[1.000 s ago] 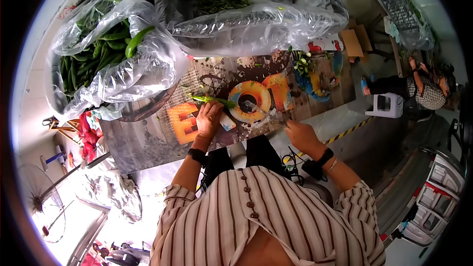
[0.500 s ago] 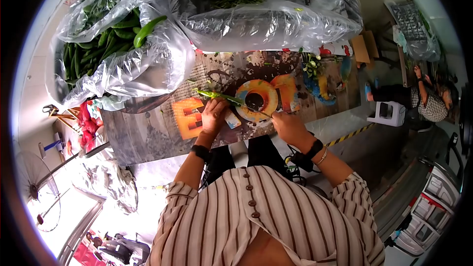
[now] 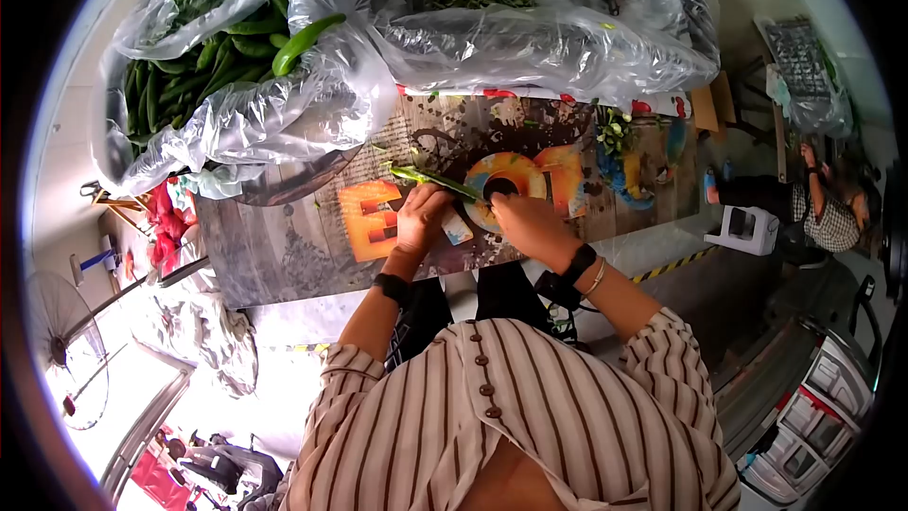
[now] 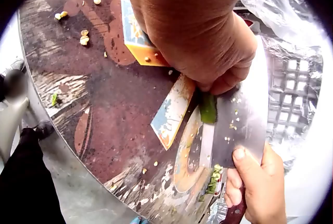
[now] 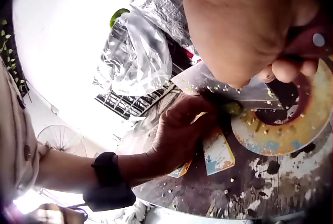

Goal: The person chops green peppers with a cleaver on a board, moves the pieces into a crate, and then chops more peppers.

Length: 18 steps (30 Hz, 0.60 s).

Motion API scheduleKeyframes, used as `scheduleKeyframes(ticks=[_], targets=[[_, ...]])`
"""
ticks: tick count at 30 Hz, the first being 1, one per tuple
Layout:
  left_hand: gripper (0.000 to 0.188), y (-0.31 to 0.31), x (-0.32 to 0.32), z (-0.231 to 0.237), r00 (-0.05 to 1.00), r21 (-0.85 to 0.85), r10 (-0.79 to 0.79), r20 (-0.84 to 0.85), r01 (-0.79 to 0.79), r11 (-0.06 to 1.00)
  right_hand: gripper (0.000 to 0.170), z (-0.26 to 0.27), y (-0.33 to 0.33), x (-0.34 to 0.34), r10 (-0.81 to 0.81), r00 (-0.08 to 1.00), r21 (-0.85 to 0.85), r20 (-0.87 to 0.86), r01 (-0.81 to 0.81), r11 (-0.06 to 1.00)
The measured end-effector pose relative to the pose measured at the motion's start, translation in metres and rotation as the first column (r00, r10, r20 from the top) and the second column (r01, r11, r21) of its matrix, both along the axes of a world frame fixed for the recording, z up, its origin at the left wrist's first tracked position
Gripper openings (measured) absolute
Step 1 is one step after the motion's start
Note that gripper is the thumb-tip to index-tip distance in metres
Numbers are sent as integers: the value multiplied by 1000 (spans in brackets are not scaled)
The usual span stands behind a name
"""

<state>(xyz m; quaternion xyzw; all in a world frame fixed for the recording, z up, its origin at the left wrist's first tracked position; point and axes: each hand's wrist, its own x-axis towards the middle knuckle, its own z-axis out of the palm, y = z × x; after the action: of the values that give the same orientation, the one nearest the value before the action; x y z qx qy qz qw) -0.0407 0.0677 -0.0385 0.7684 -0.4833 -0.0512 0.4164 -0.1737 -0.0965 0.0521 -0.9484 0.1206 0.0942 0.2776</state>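
Note:
My left hand (image 3: pixel 423 220) holds a long green pepper (image 3: pixel 430 178) down on the patterned tabletop (image 3: pixel 284 255), its fingers bent over the pepper. A cleaver (image 4: pixel 247 112) with a dark red handle (image 5: pixel 307 42) is in my right hand (image 3: pixel 534 227), gripped with the thumb against the blade. In the left wrist view the broad blade lies right beside the pepper's end, close to my left fingertips. Pale seeds cling to the blade, and small chopped green bits (image 4: pixel 214 180) sit near its lower edge.
A plastic-lined crate (image 3: pixel 312 123) of green peppers stands at the back left. Beside it is a larger plastic-lined crate (image 3: pixel 567 57) with thin green vegetables. Leafy sprigs (image 3: pixel 615 128) lie at the right. Another person (image 3: pixel 832 199) sits far right near a white stool (image 3: pixel 744 230).
My right hand has moved left with the cleaver, from apart to right beside the left hand and the pepper. The left hand keeps its hold. The head view has shifted slightly.

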Motion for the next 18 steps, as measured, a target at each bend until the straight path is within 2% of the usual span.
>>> scheduleKeyframes(ticks=[6, 9, 11, 12, 14, 15, 18], targets=[[16, 0, -2, 2, 999, 2, 29, -42, -29, 1000, 9, -9, -1, 7, 2, 1000, -1, 5, -2, 1000], [16, 2, -3, 1, 999, 32, 43, -31, -42, 999, 8, -11, -8, -15, 30, 998, -48, -52, -32, 998], [16, 2, -3, -1, 998, 87, 45, -36, -42, 995, 8, 0, -14, -35, -26, 999, -15, -40, 25, 1000], [16, 1, -3, -1, 998, 81, 44, -39, -41, 996, 8, 12, -16, -43, -39, 991, 4, -132, 40, 999], [16, -1, -2, -2, 999, -26, 50, -21, -50, 998, 8, 10, -21, -68, -47, 993, 4, -106, 48, 999], [16, -1, -2, -2, 999, -30, 50, -19, -50, 998, 8, 7, -23, -81, -55, 995, 12, -80, 56, 998], [16, -1, -2, -3, 999, -34, 40, -3, -40, 999, 10, 18, -25, -106, -123, 978, -12, -168, 123, 992]])
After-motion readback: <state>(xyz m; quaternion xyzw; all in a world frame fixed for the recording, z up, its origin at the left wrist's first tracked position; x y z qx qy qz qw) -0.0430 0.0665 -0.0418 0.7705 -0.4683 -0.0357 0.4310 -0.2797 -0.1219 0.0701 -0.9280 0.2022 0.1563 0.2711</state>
